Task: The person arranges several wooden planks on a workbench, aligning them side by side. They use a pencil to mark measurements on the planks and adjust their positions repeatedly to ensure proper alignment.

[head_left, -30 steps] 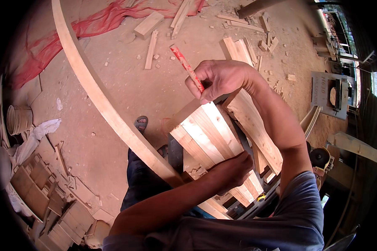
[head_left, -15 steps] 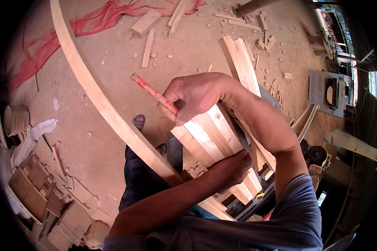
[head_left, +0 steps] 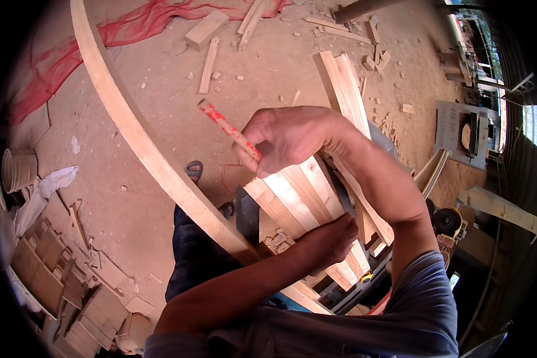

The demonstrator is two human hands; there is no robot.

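My right hand (head_left: 283,142) is closed around a red carpenter's pencil (head_left: 224,125) with a worn, patchy coat. The pencil slants up and left out of my fist, over the far end of several pale wood strips (head_left: 295,191) lying side by side. Lower down, my left hand (head_left: 335,237) rests over the same strips with its fingers curled closed. Whatever those fingers hold, if anything, is hidden. My left forearm crosses the near part of the wood.
A long pale plank (head_left: 155,161) runs along my left. Beyond my right hand lie more boards (head_left: 346,89). Offcuts (head_left: 206,30) and a red sheet (head_left: 125,33) lie on the dusty floor. A machine with a black disc (head_left: 447,222) stands at right, a bucket (head_left: 19,169) at far left.
My right hand, with the pencil in it, has shifted slightly to the right over the strips. My left hand has stayed where it was.
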